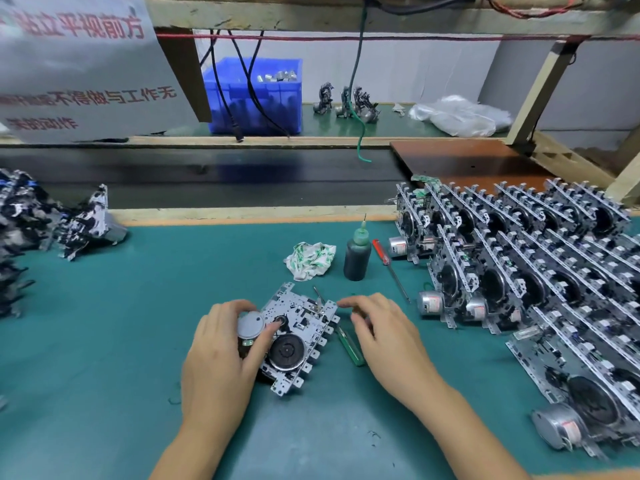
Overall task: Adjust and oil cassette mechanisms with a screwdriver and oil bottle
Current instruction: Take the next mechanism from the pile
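A metal cassette mechanism (301, 327) lies flat on the green mat (138, 341) in front of me. My left hand (221, 355) grips it at its round silver motor, thumb near the small black pulley. My right hand (381, 330) hovers over a green-handled screwdriver (349, 348) that lies just right of the mechanism; the fingers are loosely curled and I cannot tell whether they touch it. A dark oil bottle (356, 254) with a green needle cap stands upright behind. A red-handled screwdriver (384, 258) lies to its right.
Rows of upright cassette mechanisms (519, 271) fill the right side of the mat. A heap of mechanisms (38, 216) sits at the far left. A crumpled rag (311, 259) lies left of the bottle. A blue bin (256, 95) stands on the far shelf beyond a dark belt.
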